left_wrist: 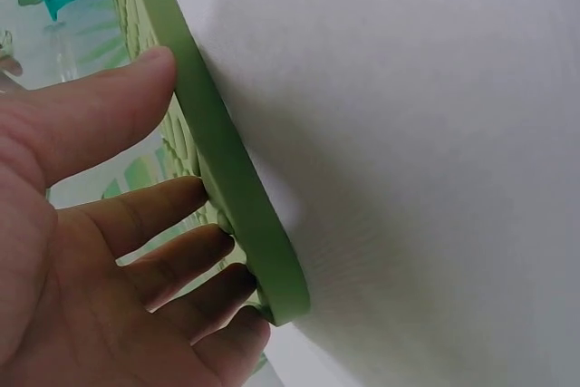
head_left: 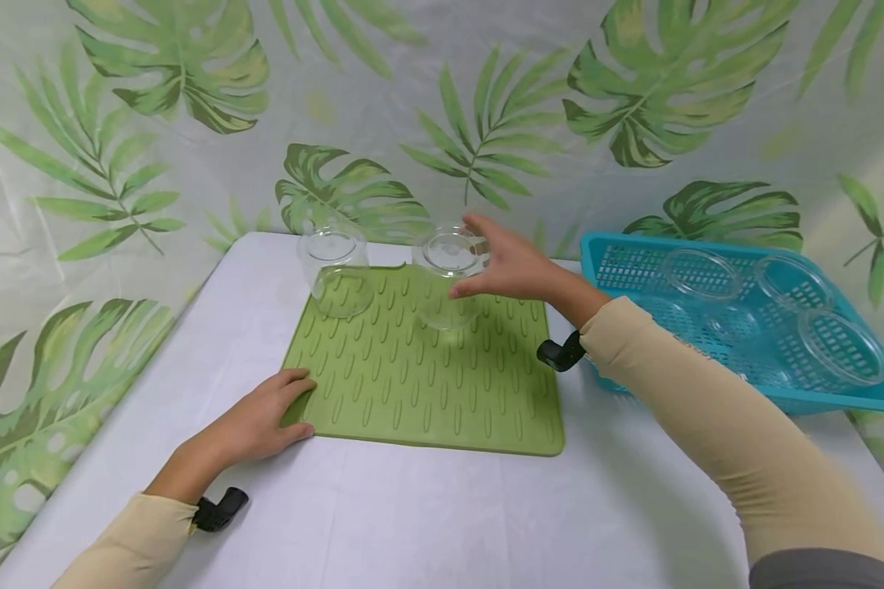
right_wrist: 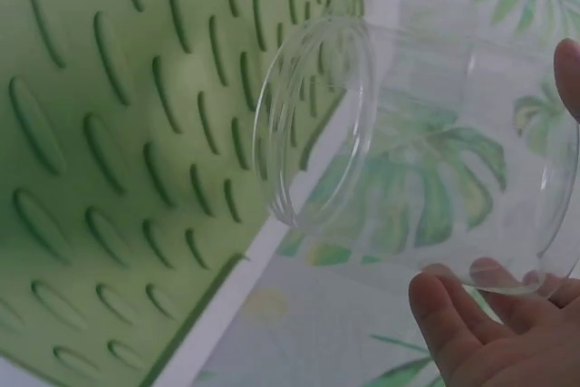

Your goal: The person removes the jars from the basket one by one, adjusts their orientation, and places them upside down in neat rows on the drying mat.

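Observation:
My right hand (head_left: 514, 263) holds a clear cup (head_left: 445, 309) near its upper end, fingers and thumb on opposite sides of it. The cup is upside down at the back of a green ribbed drying mat (head_left: 427, 401). In the right wrist view its rim (right_wrist: 272, 133) faces the mat; I cannot tell whether it touches. A second clear cup (head_left: 345, 298) stands to its left, on the mat's back left corner. My left hand (head_left: 260, 419) rests at the mat's front left corner, its fingertips on the ribbed surface and its thumb at the front edge.
To the right stands a turquoise plastic basket (head_left: 707, 243) with several clear cups, among them one at the back (head_left: 700, 282) and another at the right (head_left: 843, 352). A leaf-patterned curtain (head_left: 383, 106) hangs behind the white-covered table (head_left: 442, 523).

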The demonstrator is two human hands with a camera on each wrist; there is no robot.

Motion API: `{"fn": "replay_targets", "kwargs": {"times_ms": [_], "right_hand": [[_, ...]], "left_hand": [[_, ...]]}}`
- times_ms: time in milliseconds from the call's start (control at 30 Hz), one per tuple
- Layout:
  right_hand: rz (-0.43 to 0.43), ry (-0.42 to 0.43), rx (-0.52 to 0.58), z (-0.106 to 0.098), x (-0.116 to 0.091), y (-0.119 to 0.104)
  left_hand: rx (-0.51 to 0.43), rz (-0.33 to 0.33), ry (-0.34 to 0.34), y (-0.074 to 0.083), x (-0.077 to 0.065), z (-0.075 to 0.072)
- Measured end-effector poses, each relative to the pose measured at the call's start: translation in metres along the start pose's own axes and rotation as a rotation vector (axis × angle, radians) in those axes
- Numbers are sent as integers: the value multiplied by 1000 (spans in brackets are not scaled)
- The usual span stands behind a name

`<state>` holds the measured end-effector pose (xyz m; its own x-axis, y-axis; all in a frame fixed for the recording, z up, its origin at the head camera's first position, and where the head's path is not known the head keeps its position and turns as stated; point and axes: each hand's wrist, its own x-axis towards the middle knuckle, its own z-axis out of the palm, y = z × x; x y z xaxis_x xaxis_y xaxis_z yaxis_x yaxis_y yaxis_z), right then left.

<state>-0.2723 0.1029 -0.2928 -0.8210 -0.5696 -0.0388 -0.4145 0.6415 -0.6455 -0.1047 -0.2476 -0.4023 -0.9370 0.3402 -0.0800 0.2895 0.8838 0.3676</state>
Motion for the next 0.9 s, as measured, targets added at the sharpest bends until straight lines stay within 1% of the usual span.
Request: {"fn": "replay_targets", "kwargs": {"times_ms": [300,533,900], "right_hand": [[-12,9,7,22,24,7],[33,20,55,30,36,10],[97,50,141,40,46,17]], "left_hand": [[-11,-5,-7,3,0,-3],[-5,-4,-13,4,1,-4],[-5,-14,-29,4,2,-4]]}}
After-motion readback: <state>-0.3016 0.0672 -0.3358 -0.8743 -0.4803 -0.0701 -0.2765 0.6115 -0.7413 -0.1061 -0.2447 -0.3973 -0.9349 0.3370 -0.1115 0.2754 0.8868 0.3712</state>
